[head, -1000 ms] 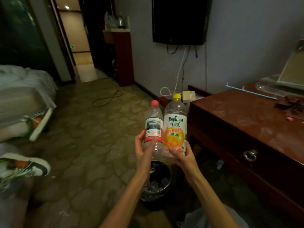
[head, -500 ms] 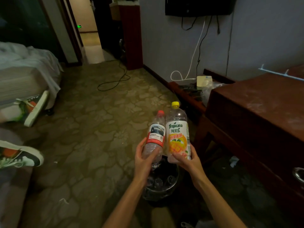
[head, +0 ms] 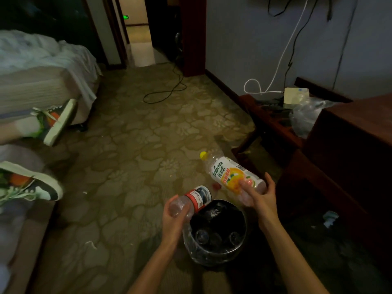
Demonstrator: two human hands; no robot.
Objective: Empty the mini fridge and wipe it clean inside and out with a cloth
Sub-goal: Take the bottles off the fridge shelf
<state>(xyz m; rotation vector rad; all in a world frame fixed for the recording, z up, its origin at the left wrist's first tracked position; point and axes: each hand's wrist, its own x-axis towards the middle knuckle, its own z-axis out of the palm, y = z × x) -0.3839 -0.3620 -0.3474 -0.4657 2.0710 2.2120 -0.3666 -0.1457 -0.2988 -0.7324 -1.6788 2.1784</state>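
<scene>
My left hand (head: 172, 221) grips the base of a clear water bottle (head: 192, 201) with a red-and-white label, tipped so its neck points down toward the bin. In my right hand (head: 257, 193) is a Tropicana juice bottle (head: 231, 174) with a yellow cap, held by its lower end and lying nearly flat, cap pointing up-left. Both bottles hover over a round black waste bin (head: 239, 247) with a clear liner, which has several empty bottles inside. The mini fridge and a cloth are out of view.
A dark wooden desk (head: 350, 145) stands at the right, a low bench (head: 273, 122) with a plastic bag and a white box beyond it. A bed (head: 42, 77) is at the left, with another person's sneakered feet (head: 53, 122). A black cable loops on the carpet.
Both bottles went from upright and side by side to tipped over above the bin. The view has dropped toward the floor and bin.
</scene>
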